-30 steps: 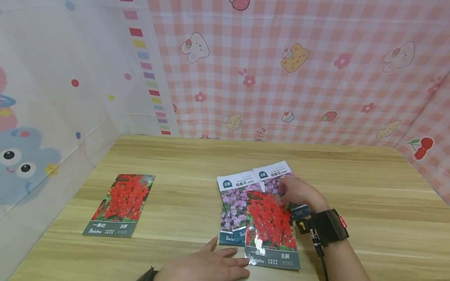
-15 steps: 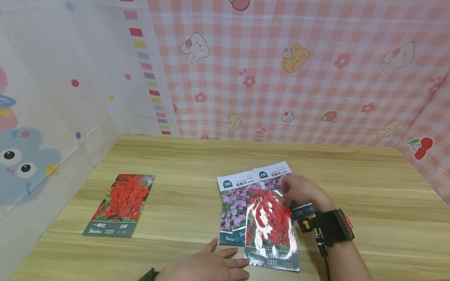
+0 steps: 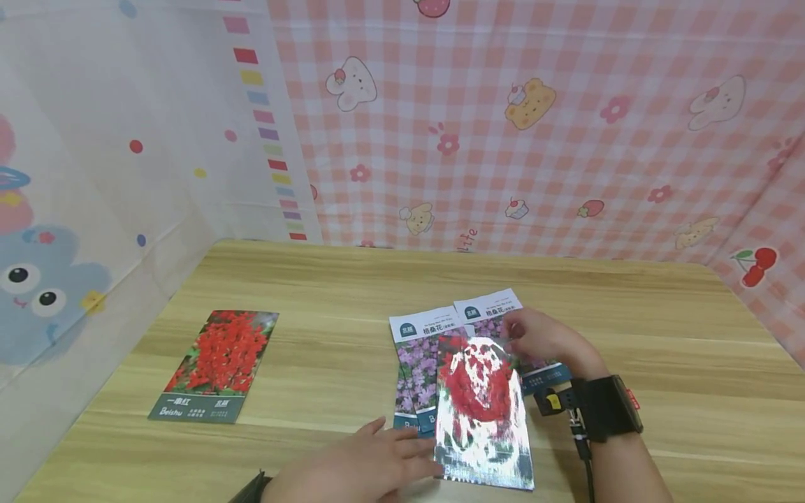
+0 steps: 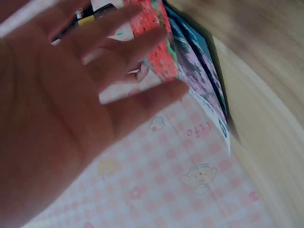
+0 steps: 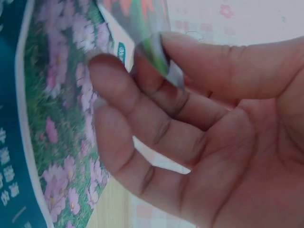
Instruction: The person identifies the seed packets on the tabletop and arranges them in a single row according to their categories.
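Held packet: I have the glossy scarlet sage seed packet (image 3: 483,412) right of lower centre in the frame, partly over the cosmos packets; glare washes out much of its front.
Lie from the right fingers: its body runs down and left of them, long axis nearly vertical in the frame.
Right hand (image 3: 547,339): nearer, in contact; my right wrist view shows thumb and fingertip pinching the upper right corner, other fingers curved beneath.
Left hand (image 3: 352,464): at the packet's lower left edge, fingers extended and spread, gripping nothing; I can't tell whether a fingertip touches.
Overlapping cosmos packets (image 3: 418,363): just left of the held packet and partly under it, at least two.
Upper cosmos packet (image 3: 487,307): behind, partly under the right hand.
Other sage packet (image 3: 216,363): flat on the bench (image 3: 327,335), left of the frame, well apart from both hands.
Labels: I read "Beishu" and 一串红 at that far packet's foot, 格桑花 on the cosmos headers; the held packet's lettering is mostly lost to shine.
Backdrop: pink checked cloth (image 3: 402,140), "life" printed near its lower edge.
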The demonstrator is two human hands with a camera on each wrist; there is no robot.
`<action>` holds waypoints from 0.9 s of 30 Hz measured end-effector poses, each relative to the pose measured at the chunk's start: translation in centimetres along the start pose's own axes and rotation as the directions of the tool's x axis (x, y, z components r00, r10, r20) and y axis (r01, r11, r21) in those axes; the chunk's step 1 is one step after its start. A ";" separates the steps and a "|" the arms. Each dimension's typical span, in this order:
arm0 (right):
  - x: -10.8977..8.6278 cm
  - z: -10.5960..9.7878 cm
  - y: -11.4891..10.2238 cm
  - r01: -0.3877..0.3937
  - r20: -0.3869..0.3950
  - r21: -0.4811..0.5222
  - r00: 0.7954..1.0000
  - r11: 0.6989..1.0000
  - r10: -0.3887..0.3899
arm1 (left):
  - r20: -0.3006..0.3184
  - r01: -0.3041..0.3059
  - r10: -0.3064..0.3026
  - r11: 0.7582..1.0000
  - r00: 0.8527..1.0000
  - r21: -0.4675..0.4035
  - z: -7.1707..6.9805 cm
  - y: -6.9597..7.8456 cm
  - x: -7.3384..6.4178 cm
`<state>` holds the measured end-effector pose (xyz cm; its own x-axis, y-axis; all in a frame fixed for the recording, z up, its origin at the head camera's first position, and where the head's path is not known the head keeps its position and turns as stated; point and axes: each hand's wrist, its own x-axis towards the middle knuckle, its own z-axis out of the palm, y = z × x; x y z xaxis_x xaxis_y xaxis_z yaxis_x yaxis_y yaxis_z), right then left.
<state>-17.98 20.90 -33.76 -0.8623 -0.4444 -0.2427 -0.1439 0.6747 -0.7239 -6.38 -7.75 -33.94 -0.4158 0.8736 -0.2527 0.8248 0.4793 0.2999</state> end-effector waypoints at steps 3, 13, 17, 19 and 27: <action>-0.1 -0.2 -0.1 0.016 0.006 0.051 1.000 0.999 -0.017 | -0.124 0.098 -0.101 0.995 0.987 -0.030 -0.6 -0.2 -0.2; 0.1 -0.4 -0.9 0.188 0.037 0.178 0.980 0.966 -0.198 | -0.274 0.259 -0.388 0.875 0.880 -0.409 -1.1 -1.6 0.1; 0.2 -0.2 -1.3 0.232 0.026 0.196 0.970 0.953 -0.241 | -0.253 0.271 -0.419 0.843 0.872 -0.464 -1.0 -2.1 0.1; 0.2 -0.2 -1.5 0.234 0.012 0.208 0.970 0.950 -0.242 | -0.242 0.274 -0.433 0.825 0.868 -0.493 -1.0 -2.3 0.1; 0.1 0.0 -2.3 0.257 -0.053 0.257 0.966 0.932 -0.252 | -0.300 0.219 -0.467 0.773 0.832 -0.596 -1.1 -2.7 0.2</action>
<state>-17.76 19.30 -32.17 -0.8227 -0.5682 -0.0183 -0.2306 0.3630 -0.9028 -9.07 -8.73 -33.82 -0.8458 0.5283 -0.0743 0.3182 0.6114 0.7245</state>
